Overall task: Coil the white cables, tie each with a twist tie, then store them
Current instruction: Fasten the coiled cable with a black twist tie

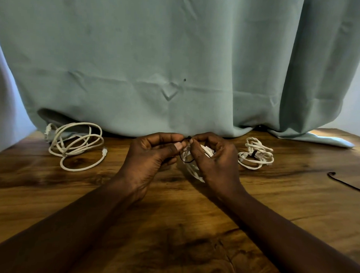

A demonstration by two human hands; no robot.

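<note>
1. The left hand [152,155] and right hand [213,160] meet just above the wooden table [172,228], near the middle of its far edge.
2. The left hand pinches one end of a black twist tie [186,160].
3. The right hand pinches the other end and cradles a small white coiled cable [191,169]; the tie loops across it.
4. A loose cable [76,147] sprawls toward the far left corner.
5. A tied bundle [256,154] lies beside the right hand.
6. A spare tie [344,184] lies at the right edge.
7. A pale green cloth [177,64] hangs along the far edge.
</note>
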